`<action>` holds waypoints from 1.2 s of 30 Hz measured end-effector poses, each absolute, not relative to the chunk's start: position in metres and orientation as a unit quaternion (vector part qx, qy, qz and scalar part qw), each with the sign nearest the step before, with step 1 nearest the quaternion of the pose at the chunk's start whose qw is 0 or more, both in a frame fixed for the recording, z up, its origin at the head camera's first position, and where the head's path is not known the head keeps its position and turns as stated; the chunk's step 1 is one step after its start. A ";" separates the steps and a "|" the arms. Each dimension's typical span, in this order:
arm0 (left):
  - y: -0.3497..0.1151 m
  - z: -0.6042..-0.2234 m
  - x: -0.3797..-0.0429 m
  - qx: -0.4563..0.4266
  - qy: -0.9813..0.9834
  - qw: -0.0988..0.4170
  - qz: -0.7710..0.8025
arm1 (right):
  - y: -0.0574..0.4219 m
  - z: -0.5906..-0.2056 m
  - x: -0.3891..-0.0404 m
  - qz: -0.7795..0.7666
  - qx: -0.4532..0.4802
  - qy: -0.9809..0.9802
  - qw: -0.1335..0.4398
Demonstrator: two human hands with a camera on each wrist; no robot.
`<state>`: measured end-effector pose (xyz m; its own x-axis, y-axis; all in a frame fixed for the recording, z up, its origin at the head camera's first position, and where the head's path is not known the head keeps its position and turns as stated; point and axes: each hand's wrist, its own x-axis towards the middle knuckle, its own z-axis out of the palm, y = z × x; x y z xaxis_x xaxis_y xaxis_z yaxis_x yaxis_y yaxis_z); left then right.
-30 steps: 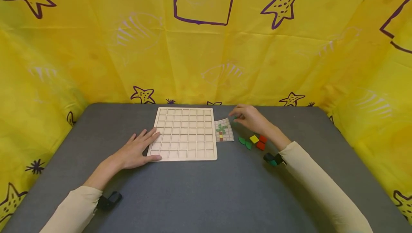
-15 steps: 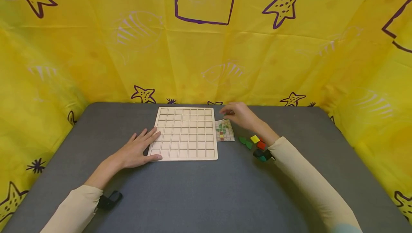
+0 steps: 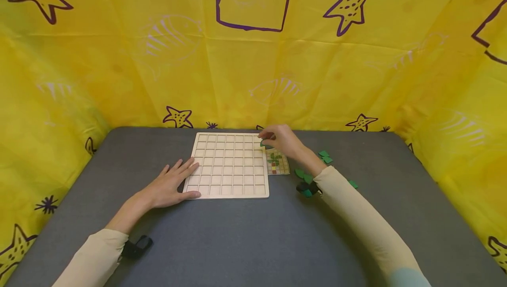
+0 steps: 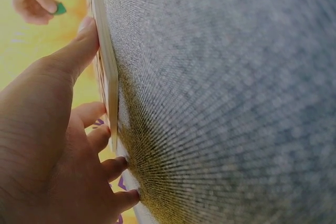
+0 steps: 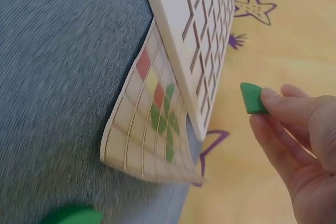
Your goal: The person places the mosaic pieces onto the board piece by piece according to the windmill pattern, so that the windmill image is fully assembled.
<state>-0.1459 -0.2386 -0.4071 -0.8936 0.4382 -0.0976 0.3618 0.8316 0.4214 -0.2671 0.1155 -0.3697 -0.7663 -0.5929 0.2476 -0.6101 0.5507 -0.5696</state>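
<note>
A pale wooden grid board lies flat on the grey table. My left hand rests at its left edge, fingers spread and thumb on the near left corner. Over the far right corner of the board, my right hand pinches a green tile with one curved edge between thumb and fingertips. In the right wrist view the tile is held up beside the board's edge. A paper pattern card, printed with green, red and yellow shapes on a grid, sticks out from the board's right side.
Loose green tiles lie right of the card, near the right wrist's black camera strap. More green tiles lie beyond the right forearm, and another green tile shows beside the sleeve. A yellow patterned cloth surrounds the table.
My right hand has moved left with the green tile, from beyond the card to the board's far right corner. Its forearm now covers the red and yellow tiles. My left hand stays put.
</note>
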 end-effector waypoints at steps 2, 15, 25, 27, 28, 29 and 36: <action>-0.238 -0.407 -0.146 0.209 0.952 0.095 0.202 | 0.111 -0.371 -0.269 0.333 0.341 -0.879 0.010; -0.240 -0.407 -0.147 0.209 0.952 0.095 0.200 | 0.081 -0.377 -0.278 0.359 0.352 -0.864 -0.003; -0.243 -0.404 -0.145 0.204 0.955 0.091 0.195 | 0.048 -0.387 -0.289 0.383 0.337 -0.859 -0.035; -0.242 -0.404 -0.145 0.205 0.954 0.092 0.199 | 0.042 -0.389 -0.291 0.384 0.328 -0.862 -0.040; -0.242 -0.404 -0.145 0.207 0.953 0.093 0.201 | 0.039 -0.390 -0.292 0.386 0.321 -0.864 -0.043; -0.241 -0.405 -0.146 0.208 0.952 0.094 0.203 | 0.037 -0.391 -0.293 0.390 0.314 -0.865 -0.046; -0.239 -0.408 -0.146 0.203 0.952 0.100 0.204 | 0.024 -0.399 -0.296 0.391 0.305 -0.866 -0.065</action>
